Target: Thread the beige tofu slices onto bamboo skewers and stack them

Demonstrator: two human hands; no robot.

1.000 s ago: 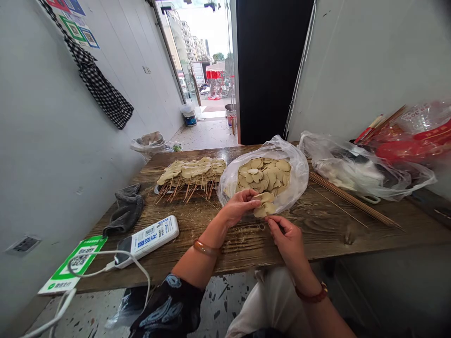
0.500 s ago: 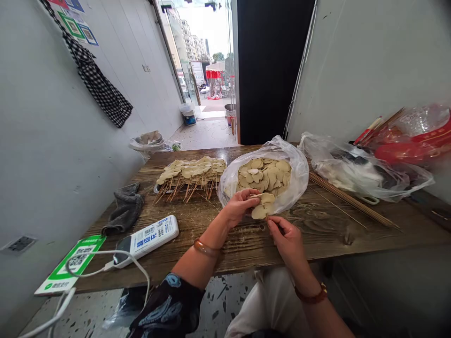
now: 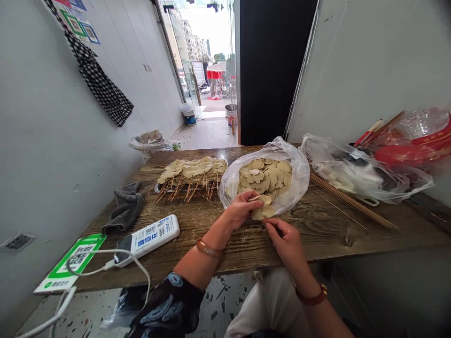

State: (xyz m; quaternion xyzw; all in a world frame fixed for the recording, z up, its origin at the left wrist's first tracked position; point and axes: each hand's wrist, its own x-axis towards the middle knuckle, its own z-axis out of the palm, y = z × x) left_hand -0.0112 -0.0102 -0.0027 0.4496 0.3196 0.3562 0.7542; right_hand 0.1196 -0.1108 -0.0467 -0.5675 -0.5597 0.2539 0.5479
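My left hand [image 3: 242, 209] pinches several thin, pale beige round slices [image 3: 264, 213] at the near rim of an open clear plastic bag [image 3: 299, 176]. Loose slices [image 3: 269, 178] of the same kind fill that bag. My right hand [image 3: 287, 239], just right of and below the held slices, has its thumb and fingers closed on a thin wooden skewer, of which only a short bit shows under the slices. Left of the bag, skewered slices [image 3: 193, 168] lie stacked on a tray, their sticks pointing toward me.
Bare wooden skewers [image 3: 355, 204] lie in a bundle at right, beside another plastic bag [image 3: 352, 173]. On the left of the wooden table [image 3: 327, 239] are a grey cloth [image 3: 127, 206], a white power bank [image 3: 151, 239] with a cable, and a green code card [image 3: 73, 263].
The slices in my left hand have shifted and tilted slightly. My right hand has moved a little to the left, closer under them. The camera view has shifted slightly.
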